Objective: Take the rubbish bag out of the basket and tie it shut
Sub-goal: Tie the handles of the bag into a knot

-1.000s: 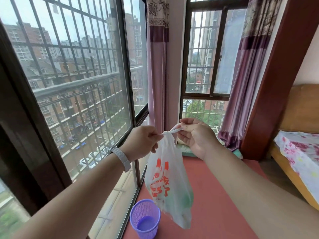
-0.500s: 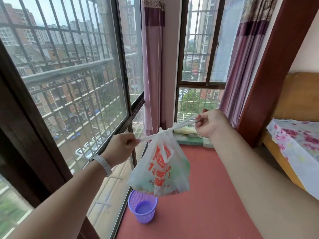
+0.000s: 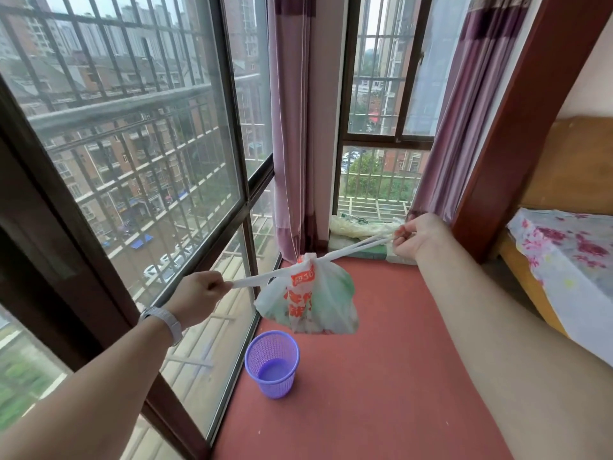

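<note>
A white plastic rubbish bag [image 3: 308,297] with red print and green contents hangs in the air above the red sill. Its two handles are stretched taut to either side from a knot at its top. My left hand [image 3: 197,295] is closed on the left handle, low and to the left of the bag. My right hand [image 3: 419,237] pinches the right handle, higher and to the right. The purple mesh basket [image 3: 272,363] stands upright on the sill, below the bag and slightly left, with no bag in it.
The red sill [image 3: 381,376] runs along barred windows [image 3: 132,161] on the left. Purple curtains [image 3: 292,127] hang in the far corner. Folded bags and cloth [image 3: 358,230] lie at the sill's far end. A bed with a floral cover [image 3: 570,260] stands on the right.
My hands have pulled far apart, left going down-left and right going up-right. The handles are drawn out tight and the bag's top has closed into a knot.
</note>
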Demonstrator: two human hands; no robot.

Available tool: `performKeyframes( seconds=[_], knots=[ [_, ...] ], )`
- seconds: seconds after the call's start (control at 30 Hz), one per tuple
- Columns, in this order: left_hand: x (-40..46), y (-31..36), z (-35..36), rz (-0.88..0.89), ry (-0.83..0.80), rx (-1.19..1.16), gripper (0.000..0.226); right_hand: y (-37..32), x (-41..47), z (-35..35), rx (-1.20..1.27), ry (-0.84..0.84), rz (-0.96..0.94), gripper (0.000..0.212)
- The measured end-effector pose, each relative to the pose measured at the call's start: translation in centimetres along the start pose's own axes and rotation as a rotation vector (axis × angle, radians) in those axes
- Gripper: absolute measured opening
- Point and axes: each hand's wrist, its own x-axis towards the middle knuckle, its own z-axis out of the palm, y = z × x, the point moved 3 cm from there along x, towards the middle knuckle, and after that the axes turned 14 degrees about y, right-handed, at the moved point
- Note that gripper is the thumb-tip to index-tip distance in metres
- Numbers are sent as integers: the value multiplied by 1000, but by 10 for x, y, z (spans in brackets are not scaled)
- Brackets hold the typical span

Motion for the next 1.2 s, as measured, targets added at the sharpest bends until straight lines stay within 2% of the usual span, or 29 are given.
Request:
performKeyframes(
  seconds=[0.1,0.3,0.47,0.67,0.9,1.03,1.13,1.2],
  knots=[
    [2,2,0,-7,1,11,36,1,3,0,38,-40,-7,39],
    [25,24,-9,41,53,-75,31,-11,-10,2,52,-272,-124,31],
    [30,70,-10,98,42,-231,21,-17,-59,14,-198,-554,-301,28],
    [30,117,4,71,-3,-389,20,-7,-113,24,-486,-868,-446,25],
    [32,148,20,-145,-134,-580,17,4,-143,31,-651,-1003,-596,29],
    [27,156,25,-282,-320,-849,6,9,-153,29,-717,-1007,-675,29],
    [20,163,28,-290,-442,-973,24,14,-153,27,-729,-994,-703,29],
    [14,167,28,-262,-468,-992,36,18,-152,25,-718,-981,-697,31]
  ],
)
